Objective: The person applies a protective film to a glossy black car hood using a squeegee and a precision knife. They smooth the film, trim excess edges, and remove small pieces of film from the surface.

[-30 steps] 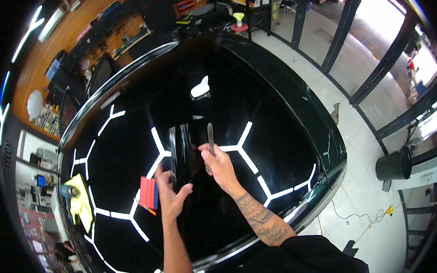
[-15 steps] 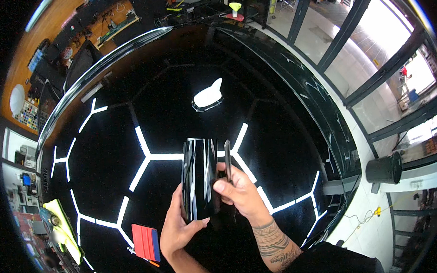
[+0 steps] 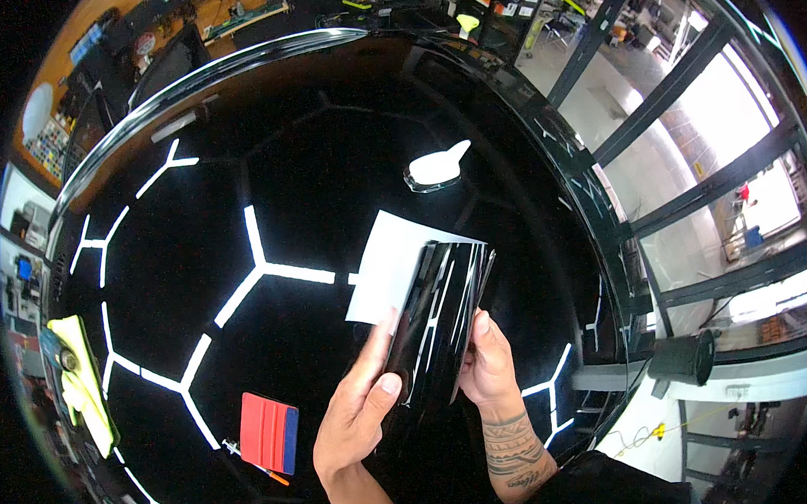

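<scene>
My left hand (image 3: 360,405) grips a glossy black film piece (image 3: 437,322), curved lengthwise, with a white backing sheet (image 3: 386,253) spread out to the left of its upper part. My right hand (image 3: 487,365) pinches the film's right side; whether a thin tool is also in it, I cannot tell. Both are held over a glossy black car roof (image 3: 312,184) carrying a white shark-fin antenna (image 3: 436,169). Lying to the left of my hands are a red squeegee with a blue edge (image 3: 263,435), a small orange-handled tool (image 3: 276,477) and a yellow cloth (image 3: 89,405) with a dark item on it.
Honeycomb lights reflect in the roof. A black bucket (image 3: 678,358) and yellow cord (image 3: 659,431) are on the white floor at right, near dark-framed glass panels (image 3: 665,109). Shelves, tools and a wooden pegboard (image 3: 86,68) line the far and left sides.
My hands and the black film have moved right and tilted. The white backing now shows, fanned out leftward. The view has shifted, with my right hand now on the film's edge.
</scene>
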Demonstrator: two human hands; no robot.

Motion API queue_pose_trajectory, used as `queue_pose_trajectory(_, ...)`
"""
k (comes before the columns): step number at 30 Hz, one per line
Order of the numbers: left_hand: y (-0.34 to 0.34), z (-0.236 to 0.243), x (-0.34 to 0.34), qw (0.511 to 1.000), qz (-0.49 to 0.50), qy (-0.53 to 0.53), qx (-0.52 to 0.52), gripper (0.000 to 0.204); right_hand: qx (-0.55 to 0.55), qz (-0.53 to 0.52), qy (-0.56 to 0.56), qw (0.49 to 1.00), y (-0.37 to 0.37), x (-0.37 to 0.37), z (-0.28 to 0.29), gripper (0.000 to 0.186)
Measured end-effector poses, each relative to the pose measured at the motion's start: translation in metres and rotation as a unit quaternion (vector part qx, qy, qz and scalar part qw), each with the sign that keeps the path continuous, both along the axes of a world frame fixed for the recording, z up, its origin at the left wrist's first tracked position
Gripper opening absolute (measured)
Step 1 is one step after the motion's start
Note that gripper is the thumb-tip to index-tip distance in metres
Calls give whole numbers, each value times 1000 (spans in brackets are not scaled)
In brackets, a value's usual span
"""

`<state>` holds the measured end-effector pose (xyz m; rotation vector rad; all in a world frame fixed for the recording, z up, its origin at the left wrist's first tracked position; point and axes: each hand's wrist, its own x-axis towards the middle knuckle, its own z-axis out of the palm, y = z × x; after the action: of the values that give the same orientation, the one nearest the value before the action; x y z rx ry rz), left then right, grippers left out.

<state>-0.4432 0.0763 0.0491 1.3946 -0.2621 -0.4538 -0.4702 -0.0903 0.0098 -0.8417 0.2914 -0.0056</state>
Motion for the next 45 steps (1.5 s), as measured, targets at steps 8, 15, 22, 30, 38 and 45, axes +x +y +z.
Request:
queue_pose_trajectory(8,13,1,-2,977,129,139,-96,69,-263,-45,-70,961,26,11,-5,66)
queue_pose_trajectory(15,-2,-9,-1,985,107,124,51,53,-359,77,-39,929,18,10,7,63)
queue_pose_trajectory(22,-14,-8,-4,983,118,58,128,53,-322,67,-21,944,12,10,0,61)
queue_pose_trajectory(30,-17,-3,-3,980,117,62,148,49,-369,38,-42,928,16,11,-8,65)
queue_pose_trajectory(38,-11,-4,1,979,113,25,165,45,-359,102,9,928,12,12,5,63)
queue_pose_trajectory(45,-10,-2,1,981,124,47,142,45,-366,33,-58,928,18,12,-9,67)
